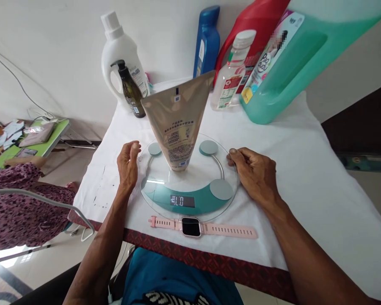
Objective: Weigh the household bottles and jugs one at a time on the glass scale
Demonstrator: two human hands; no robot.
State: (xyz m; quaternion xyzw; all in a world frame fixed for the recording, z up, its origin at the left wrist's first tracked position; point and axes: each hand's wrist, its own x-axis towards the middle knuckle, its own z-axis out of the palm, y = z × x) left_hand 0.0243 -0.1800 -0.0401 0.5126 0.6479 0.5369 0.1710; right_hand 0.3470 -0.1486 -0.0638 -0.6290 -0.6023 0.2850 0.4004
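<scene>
A beige squeeze tube stands cap-down on a round glass digital scale; dark printing covers its front. The scale's display is lit, facing me. Beside the scale's left rim, my left hand rests on the cloth, empty, with thumb and fingers apart. My right hand lies at the right rim, fingers curled in and thumb against them; its fingertips are at the glass edge, and I see nothing held. In front of the scale, a pink-strapped smartwatch is laid out flat, its screen dark.
At the back left stand a white jug and a dark pump bottle. A blue bottle, red jug, clear bottle and large green jug line the back right. Another person is at the left.
</scene>
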